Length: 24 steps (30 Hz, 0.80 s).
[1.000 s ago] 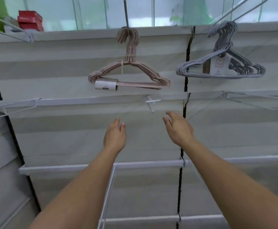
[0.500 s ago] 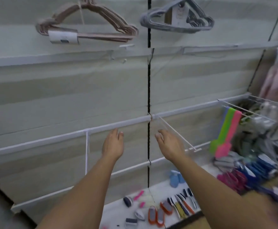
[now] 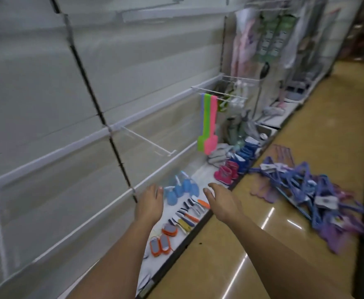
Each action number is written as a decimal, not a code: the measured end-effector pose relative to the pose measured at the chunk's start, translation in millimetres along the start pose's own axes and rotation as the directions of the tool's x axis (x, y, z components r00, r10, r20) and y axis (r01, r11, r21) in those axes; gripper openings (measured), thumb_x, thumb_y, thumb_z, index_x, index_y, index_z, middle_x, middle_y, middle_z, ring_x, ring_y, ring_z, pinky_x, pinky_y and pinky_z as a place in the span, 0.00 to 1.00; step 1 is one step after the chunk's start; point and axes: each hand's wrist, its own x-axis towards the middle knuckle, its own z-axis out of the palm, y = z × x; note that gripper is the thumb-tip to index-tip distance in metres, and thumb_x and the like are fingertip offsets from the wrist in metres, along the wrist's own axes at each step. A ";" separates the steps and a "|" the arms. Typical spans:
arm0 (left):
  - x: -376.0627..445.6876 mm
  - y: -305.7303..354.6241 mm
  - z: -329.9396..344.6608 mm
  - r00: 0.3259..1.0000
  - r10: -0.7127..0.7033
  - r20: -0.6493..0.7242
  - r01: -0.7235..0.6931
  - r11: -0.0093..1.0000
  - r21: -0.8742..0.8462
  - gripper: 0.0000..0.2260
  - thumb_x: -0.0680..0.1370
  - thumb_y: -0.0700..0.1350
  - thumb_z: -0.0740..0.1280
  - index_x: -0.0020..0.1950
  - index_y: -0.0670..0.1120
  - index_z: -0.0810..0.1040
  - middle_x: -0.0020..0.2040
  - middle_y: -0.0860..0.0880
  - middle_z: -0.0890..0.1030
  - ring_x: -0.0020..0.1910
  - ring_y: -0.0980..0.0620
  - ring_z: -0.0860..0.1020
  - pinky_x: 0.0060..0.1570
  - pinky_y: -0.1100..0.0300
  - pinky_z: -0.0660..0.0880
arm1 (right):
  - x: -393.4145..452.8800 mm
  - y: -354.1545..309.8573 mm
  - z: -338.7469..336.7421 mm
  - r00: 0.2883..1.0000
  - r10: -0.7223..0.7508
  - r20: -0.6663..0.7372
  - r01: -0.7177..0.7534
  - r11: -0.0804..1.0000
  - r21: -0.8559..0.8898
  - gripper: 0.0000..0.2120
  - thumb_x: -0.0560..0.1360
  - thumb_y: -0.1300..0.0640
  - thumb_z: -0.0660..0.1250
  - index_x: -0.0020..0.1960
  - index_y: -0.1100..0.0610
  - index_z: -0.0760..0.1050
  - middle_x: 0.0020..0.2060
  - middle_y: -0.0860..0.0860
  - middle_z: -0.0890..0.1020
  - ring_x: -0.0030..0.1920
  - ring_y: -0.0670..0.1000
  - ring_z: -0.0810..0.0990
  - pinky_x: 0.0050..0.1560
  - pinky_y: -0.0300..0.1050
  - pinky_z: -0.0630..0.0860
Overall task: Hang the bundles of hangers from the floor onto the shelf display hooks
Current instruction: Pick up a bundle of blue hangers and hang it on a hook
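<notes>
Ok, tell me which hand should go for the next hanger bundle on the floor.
Right. The right hand is open, holds nothing and is on the aisle side, nearer the pile of hanger bundles on the floor. The left hand, also open, hangs over the bottom shelf, farther from the pile.

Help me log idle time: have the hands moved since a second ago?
Cannot tell: the camera swung. Both hands, left and right, hold nothing, now seen over the bottom shelf, not the wall rails.

I am seeing open floor (image 3: 230,244) running from lower centre toward the hanger pile (image 3: 319,190) at right. At centre, a white display hook (image 3: 146,141) is jutting from the wall, and small goods are crowding the bottom shelf (image 3: 200,171).
</notes>
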 end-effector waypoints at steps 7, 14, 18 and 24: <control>17.8 103.0 103.2 0.976 0.110 0.185 -0.103 0.994 -0.044 0.19 0.83 0.50 0.52 0.69 0.43 0.70 0.66 0.41 0.74 0.64 0.41 0.72 0.59 0.53 0.69 | -5.8 131.2 -47.8 0.963 0.263 -0.061 -0.262 0.965 0.026 0.22 0.82 0.45 0.51 0.70 0.55 0.67 0.67 0.53 0.73 0.66 0.54 0.72 0.62 0.47 0.68; 24.2 227.8 213.4 0.917 0.244 0.317 -0.224 0.970 -0.098 0.20 0.83 0.50 0.52 0.72 0.42 0.67 0.71 0.43 0.70 0.69 0.45 0.68 0.64 0.56 0.64 | -3.2 269.3 -106.2 0.883 0.455 -0.117 -0.452 0.890 0.053 0.24 0.81 0.43 0.51 0.72 0.54 0.66 0.68 0.52 0.73 0.67 0.54 0.71 0.62 0.46 0.68; 30.4 283.1 272.0 0.885 0.275 0.377 -0.267 0.961 -0.075 0.21 0.83 0.51 0.52 0.73 0.43 0.66 0.71 0.43 0.70 0.69 0.43 0.69 0.64 0.55 0.66 | 0.6 334.6 -133.4 0.838 0.537 -0.101 -0.534 0.844 0.053 0.24 0.81 0.42 0.50 0.71 0.52 0.67 0.66 0.52 0.74 0.65 0.54 0.72 0.60 0.48 0.69; 36.1 350.2 345.1 0.837 0.311 0.449 -0.309 0.948 -0.080 0.22 0.83 0.52 0.52 0.74 0.43 0.65 0.72 0.44 0.69 0.70 0.44 0.68 0.66 0.53 0.65 | 6.5 407.6 -164.3 0.772 0.626 -0.106 -0.620 0.780 0.087 0.23 0.81 0.43 0.51 0.70 0.54 0.68 0.66 0.53 0.74 0.65 0.56 0.73 0.58 0.49 0.70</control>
